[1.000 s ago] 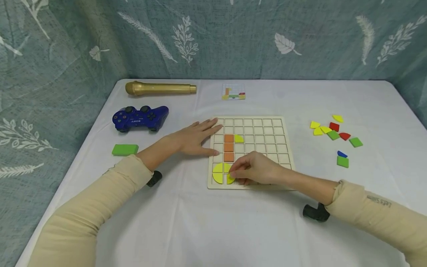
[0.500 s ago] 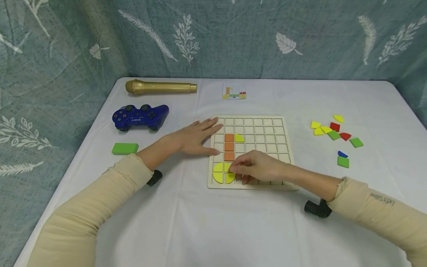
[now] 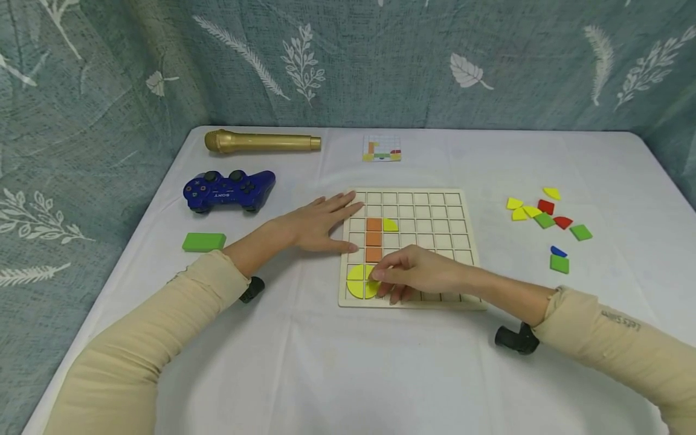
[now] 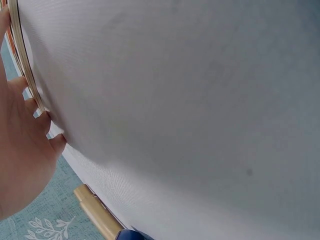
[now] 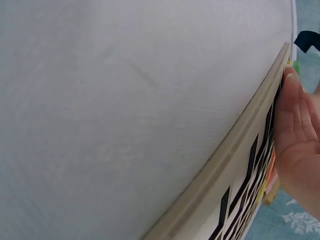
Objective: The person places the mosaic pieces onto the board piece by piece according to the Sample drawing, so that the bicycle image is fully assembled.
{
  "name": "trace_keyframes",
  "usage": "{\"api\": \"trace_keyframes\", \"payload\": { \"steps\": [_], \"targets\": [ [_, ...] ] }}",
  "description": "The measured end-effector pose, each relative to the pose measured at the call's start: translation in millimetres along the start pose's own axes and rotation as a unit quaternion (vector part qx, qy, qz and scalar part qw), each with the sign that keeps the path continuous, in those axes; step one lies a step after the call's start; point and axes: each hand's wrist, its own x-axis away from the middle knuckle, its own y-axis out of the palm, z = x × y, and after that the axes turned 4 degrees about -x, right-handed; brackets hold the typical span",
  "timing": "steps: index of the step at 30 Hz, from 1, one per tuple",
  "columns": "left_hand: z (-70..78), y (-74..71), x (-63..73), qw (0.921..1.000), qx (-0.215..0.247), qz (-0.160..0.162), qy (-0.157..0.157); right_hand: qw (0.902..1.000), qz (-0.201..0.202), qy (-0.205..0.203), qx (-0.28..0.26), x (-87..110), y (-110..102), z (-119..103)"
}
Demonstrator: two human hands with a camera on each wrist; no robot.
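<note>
A pale wooden grid board point(image 3: 410, 305) lies mid-table. My left hand point(image 3: 321, 223) rests with fingers spread against its left edge; in the left wrist view the fingertips point(image 4: 44, 119) touch the board's side. At the board's near left corner, several yellow quarter-circle tiles point(image 3: 356, 289) form a circle. My right hand point(image 3: 418, 270) is over the board, its fingertips at the right side of that circle and partly covering it. In the right wrist view its fingers point(image 5: 295, 107) look extended. Orange square tiles point(image 3: 373, 240) stand in a column, beside another yellow quarter tile point(image 3: 390, 225).
Loose yellow, red, green and blue tiles point(image 3: 544, 220) lie to the right. A patterned card point(image 3: 382, 148) is behind the board. At left are a gold microphone point(image 3: 263, 142), a blue game controller point(image 3: 229, 192) and a green block point(image 3: 203, 242).
The lower right yellow quarter tile has shifted left against the others, closing the circle. My right fingertips have moved slightly left. My left hand has stayed put.
</note>
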Motion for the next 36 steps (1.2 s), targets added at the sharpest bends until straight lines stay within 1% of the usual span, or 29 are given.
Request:
{"api": "trace_keyframes", "payload": {
  "steps": [7, 11, 16, 18, 21, 24, 29, 32, 36],
  "targets": [
    [-0.1, -0.4, 0.3, 1.0000, 0.004, 0.000, 0.005, 0.9996, 0.012, 0.019, -0.017, -2.3, 1, 0],
    [-0.5, 0.0, 0.5, 1.0000, 0.006, 0.001, 0.006, 0.9982, 0.005, 0.037, -0.046, -1.8, -1, 2],
    [-1.6, 1.3, 0.2, 1.0000, 0.007, 0.000, 0.007, 0.9935, -0.018, 0.056, -0.097, 2.6, -12, 8],
    [-1.9, 1.7, -0.1, 0.9999, 0.007, 0.002, 0.008, 0.9921, -0.023, 0.052, -0.111, 6.1, -18, 11],
    [-2.4, 2.1, 0.5, 0.9999, 0.005, 0.004, 0.010, 0.9915, -0.020, 0.042, -0.122, 12.4, -28, 14],
    [-2.8, 3.5, 1.6, 0.9999, 0.005, 0.005, 0.012, 0.9913, -0.007, 0.037, -0.127, 19.9, -38, 18],
    [-2.4, 4.6, 3.4, 0.9999, 0.009, 0.003, 0.011, 0.9879, 0.024, 0.047, -0.145, 35.6, -57, 26],
    [-2.4, 3.8, 3.0, 0.9999, 0.006, 0.005, 0.012, 0.9853, 0.042, 0.047, -0.159, 47.7, -69, 32],
    [-2.2, 2.1, 1.2, 0.9999, 0.004, 0.005, 0.014, 0.9820, 0.072, 0.034, -0.171, 67.5, -85, 42]
  ]
}}
